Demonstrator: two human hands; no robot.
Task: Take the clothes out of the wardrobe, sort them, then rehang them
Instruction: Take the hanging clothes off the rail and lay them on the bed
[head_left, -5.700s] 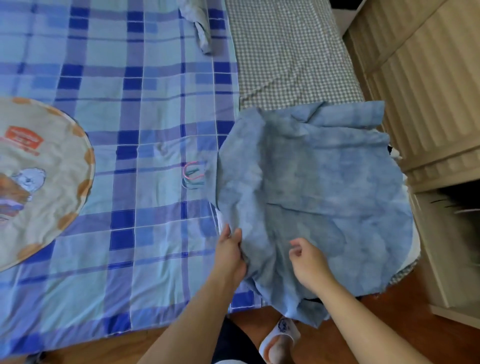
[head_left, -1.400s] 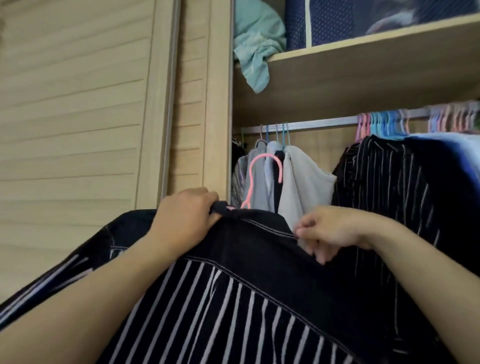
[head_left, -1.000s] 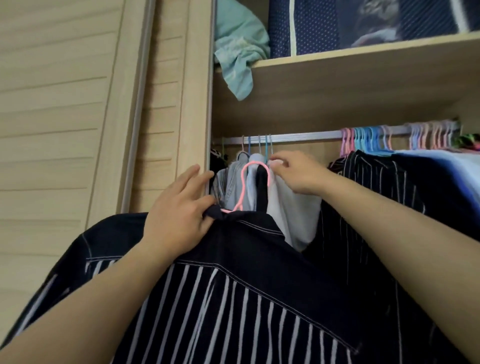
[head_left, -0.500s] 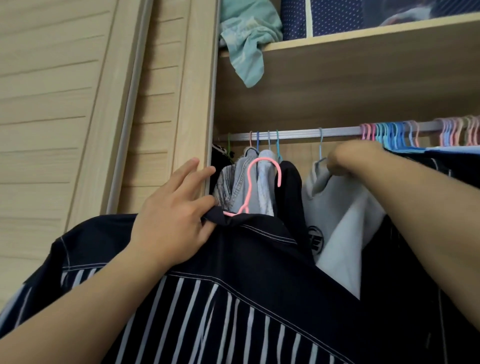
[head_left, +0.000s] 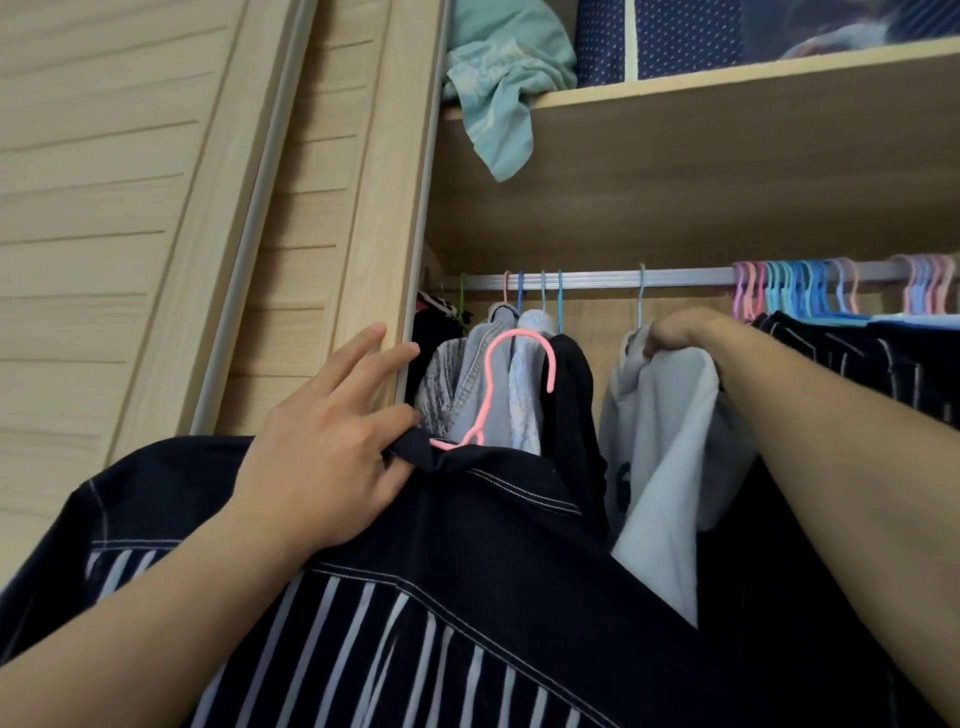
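A dark navy shirt with white stripes (head_left: 467, 597) fills the lower view, hung on a pink hanger (head_left: 514, 374) whose hook stands free below the rail. My left hand (head_left: 322, 457) holds the shirt at its collar, thumb pinching the cloth, fingers spread. My right hand (head_left: 675, 335) grips the shoulder of a pale grey-white garment (head_left: 660, 441) that hangs from a light blue hanger on the silver rail (head_left: 597, 279). A gap on the rail lies between this garment and the clothes at the left.
Several garments (head_left: 498, 374) hang at the rail's left end. Many empty pink and blue hangers (head_left: 800, 291) and dark striped clothes (head_left: 852, 358) crowd the right. A teal cloth (head_left: 498, 88) droops off the shelf above, beside navy storage boxes (head_left: 675, 36). The louvred sliding door (head_left: 130, 208) is left.
My right hand has slid the pale garment to the right along the rail, widening the gap. The left hand still holds the striped shirt's collar, hanger hook below the rail.
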